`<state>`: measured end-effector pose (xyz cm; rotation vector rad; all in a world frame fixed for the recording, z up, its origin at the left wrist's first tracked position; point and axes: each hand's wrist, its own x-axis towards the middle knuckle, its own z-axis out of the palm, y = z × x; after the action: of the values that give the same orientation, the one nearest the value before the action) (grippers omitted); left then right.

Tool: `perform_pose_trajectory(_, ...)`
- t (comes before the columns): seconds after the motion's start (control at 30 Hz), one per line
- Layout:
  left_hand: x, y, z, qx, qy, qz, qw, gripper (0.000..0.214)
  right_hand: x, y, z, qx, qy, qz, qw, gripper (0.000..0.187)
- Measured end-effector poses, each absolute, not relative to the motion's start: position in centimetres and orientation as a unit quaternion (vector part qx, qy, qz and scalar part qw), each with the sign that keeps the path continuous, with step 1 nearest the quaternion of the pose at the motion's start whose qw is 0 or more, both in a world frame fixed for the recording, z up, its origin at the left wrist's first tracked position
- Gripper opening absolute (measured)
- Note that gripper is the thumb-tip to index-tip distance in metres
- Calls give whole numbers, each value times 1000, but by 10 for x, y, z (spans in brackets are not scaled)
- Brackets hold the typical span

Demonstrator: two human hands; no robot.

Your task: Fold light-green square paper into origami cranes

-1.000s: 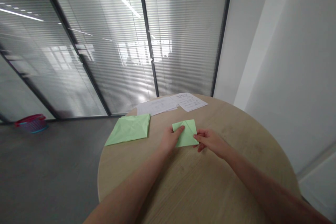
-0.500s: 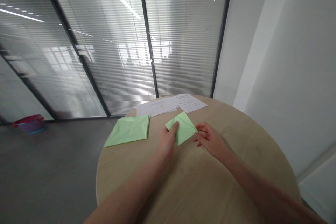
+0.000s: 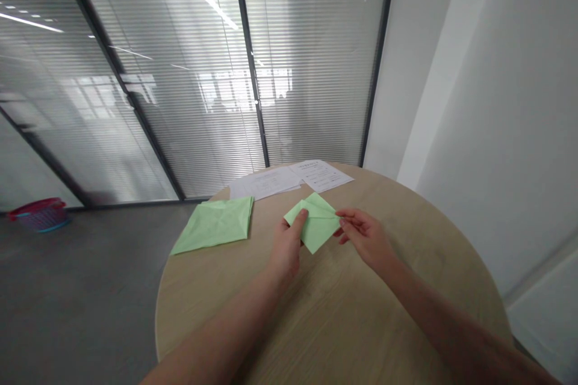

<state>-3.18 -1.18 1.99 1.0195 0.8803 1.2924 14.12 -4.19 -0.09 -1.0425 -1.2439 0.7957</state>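
Note:
A small folded piece of green paper is held up over the round wooden table, its diamond shape crossed by a crease. My left hand grips its left side, thumb on top and fingers hidden beneath. At the right corner, my right hand pinches the paper between thumb and index finger, the other fingers curled below. To the left of my left hand lies a larger folded green sheet, flat but creased.
White printed sheets lie at the table's far edge, partly overlapping. Behind stands a glass partition with blinds and dark frames. A white wall rises at the right. On the floor at far left sits a red and blue basket.
My right fingers have closed on the paper's right corner, and the paper has turned slightly, showing a different fold line. The whole view has shifted a little.

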Motion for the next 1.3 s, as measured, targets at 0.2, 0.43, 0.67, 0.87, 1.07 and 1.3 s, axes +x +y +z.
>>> perform_pose_trajectory(0.2,-41,-8,27,493,381,602,500,80,141,-42,0,-453,-542,334,624,34)
perform_pose_trajectory(0.43,-48,2,28,573,352,578,462,37,140,-40,0,-433,-526,341,648,36)
perform_pose_trajectory(0.67,-55,-1,27,744,354,524,215,24,143,-37,1,-435,-513,338,658,39)
perform_pose_trajectory(0.87,-56,-10,33,824,309,472,49,18,140,-39,0,-448,-536,336,632,40)
perform_pose_trajectory(1.07,-50,-11,38,776,343,458,265,16,137,-44,4,-448,-565,347,600,37)
perform_pose_trajectory(1.3,-52,-7,41,731,373,363,441,18,135,-48,5,-447,-583,368,571,38)
